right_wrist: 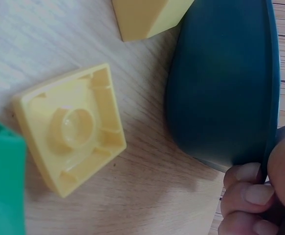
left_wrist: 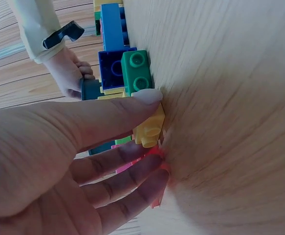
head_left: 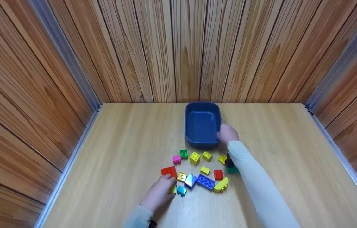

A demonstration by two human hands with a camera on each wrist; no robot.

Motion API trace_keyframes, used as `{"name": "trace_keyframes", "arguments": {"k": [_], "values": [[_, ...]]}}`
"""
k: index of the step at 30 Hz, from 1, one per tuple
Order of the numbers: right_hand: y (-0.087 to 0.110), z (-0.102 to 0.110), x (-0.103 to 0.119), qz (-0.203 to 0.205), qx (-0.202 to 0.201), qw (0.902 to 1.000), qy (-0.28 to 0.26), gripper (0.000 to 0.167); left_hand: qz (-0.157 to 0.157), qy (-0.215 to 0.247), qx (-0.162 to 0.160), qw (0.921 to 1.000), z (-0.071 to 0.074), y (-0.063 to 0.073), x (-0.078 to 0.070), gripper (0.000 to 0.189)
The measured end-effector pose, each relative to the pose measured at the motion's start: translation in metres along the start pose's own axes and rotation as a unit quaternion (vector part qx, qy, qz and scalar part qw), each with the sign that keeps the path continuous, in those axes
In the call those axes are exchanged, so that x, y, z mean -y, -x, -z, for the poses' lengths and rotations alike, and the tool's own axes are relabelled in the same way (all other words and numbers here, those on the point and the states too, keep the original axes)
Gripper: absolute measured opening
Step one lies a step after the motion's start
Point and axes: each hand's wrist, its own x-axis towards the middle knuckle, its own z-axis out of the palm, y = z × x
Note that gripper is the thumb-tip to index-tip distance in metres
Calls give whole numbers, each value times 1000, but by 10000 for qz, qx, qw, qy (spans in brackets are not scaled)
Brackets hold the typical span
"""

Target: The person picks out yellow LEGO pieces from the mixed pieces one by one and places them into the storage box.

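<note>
My right hand (head_left: 228, 133) grips the right rim of a dark blue plastic bin (head_left: 187, 139). In the right wrist view its thumb and curled fingers (right_wrist: 252, 195) close round the rim. My left hand (head_left: 159, 193) is low at the left edge of a group of toy building bricks. Between its thumb and index finger sits a yellow brick (left_wrist: 151, 125), partly hidden by the hand in the head view. The other fingertips reach a red brick (head_left: 169, 171). Beside this hand lie a shiny teal brick (head_left: 181, 190) and a shiny gold brick (head_left: 182, 176).
Several more bricks lie between bin and hands: a long blue one (head_left: 205, 182), a curved yellow one (head_left: 221, 185), a small red one (head_left: 218, 174), a pink one (head_left: 177, 160) and a green one (head_left: 183, 154). A wood-panelled wall (head_left: 188, 50) rises behind the bin.
</note>
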Motion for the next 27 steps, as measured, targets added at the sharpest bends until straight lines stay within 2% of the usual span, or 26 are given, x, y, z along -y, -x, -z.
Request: {"name": "trace_keyframes", "arguments": {"k": [7, 10, 13, 17, 22, 27], "values": [[0, -1, -2, -25, -55, 10000, -14, 23, 57, -34, 123, 9999, 1, -2, 1, 52], [1, -1, -2, 4, -79, 10000, -45, 27, 138, 18, 180, 9997, 3, -3, -1, 52], [3, 1, -1, 106, -168, 9998, 27, 40, 120, 45, 193, 9997, 8, -4, -3, 48], [5, 4, 2, 160, -228, 9996, 99, 48, 51, 130, 221, 9997, 17, -3, -7, 43], [4, 3, 3, 31, -121, 9999, -45, 34, -110, 210, 166, 9996, 30, -2, -11, 40], [5, 2, 4, -82, -53, 9998, -146, 29, -404, 288, -103, 9987, 50, -5, -16, 42]]}}
